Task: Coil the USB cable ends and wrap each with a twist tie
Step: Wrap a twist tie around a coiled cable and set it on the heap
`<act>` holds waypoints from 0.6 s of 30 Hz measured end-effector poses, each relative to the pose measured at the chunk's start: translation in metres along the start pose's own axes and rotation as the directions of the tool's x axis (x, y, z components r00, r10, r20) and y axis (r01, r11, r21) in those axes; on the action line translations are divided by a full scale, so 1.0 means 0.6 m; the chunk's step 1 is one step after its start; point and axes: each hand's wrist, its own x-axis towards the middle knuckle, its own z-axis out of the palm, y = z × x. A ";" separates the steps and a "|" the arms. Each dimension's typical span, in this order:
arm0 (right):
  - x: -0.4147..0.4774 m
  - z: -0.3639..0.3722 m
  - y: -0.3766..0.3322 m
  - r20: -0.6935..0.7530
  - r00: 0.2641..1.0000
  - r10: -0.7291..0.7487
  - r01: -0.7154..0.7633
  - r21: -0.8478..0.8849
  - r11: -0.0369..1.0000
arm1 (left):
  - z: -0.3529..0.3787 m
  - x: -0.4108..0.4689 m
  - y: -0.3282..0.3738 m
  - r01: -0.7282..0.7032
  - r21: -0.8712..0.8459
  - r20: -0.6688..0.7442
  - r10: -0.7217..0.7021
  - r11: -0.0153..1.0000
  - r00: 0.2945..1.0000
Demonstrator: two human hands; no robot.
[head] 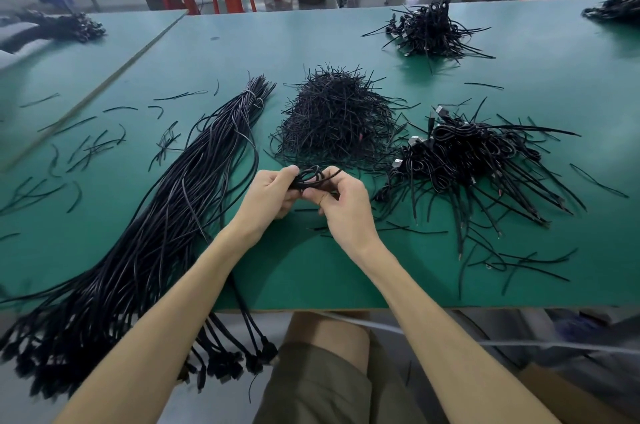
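Both hands, left hand (pixel 268 193), right hand (pixel 341 204), grip coiled cable (pixel 311 178).

Forearms outstretched; left hand (pixel 268 193) and right hand (pixel 344 207) together, fingers (pixel 311 196) round the cable (pixel 310 178)

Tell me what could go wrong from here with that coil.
The coil is pinched only between the left hand and right hand; a slip could let it spring open. The twist tie pile lies just beyond it, so a loose tie could snag in the loops.
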 end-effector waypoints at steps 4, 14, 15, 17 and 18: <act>-0.004 0.003 -0.005 -0.012 0.999 -0.035 0.035 -0.056 0.998 | -0.004 -0.001 0.004 0.041 -0.040 0.025 -0.040 0.998 0.999; -0.009 0.009 -0.012 -0.084 0.994 -0.063 0.057 -0.069 0.996 | -0.006 -0.002 0.010 0.122 -0.084 0.085 -0.115 0.989 0.990; -0.008 0.009 -0.011 -0.088 0.994 -0.065 0.060 -0.067 0.996 | -0.006 -0.002 0.009 0.120 -0.079 0.092 -0.112 0.990 0.989; -0.009 0.009 -0.010 -0.080 0.994 -0.079 0.073 -0.072 0.995 | -0.005 -0.002 0.009 0.104 -0.066 0.093 -0.098 0.992 0.991; -0.010 0.010 -0.011 -0.079 0.992 -0.095 0.088 -0.085 0.992 | -0.003 -0.003 0.008 0.090 -0.059 0.087 -0.085 0.994 0.993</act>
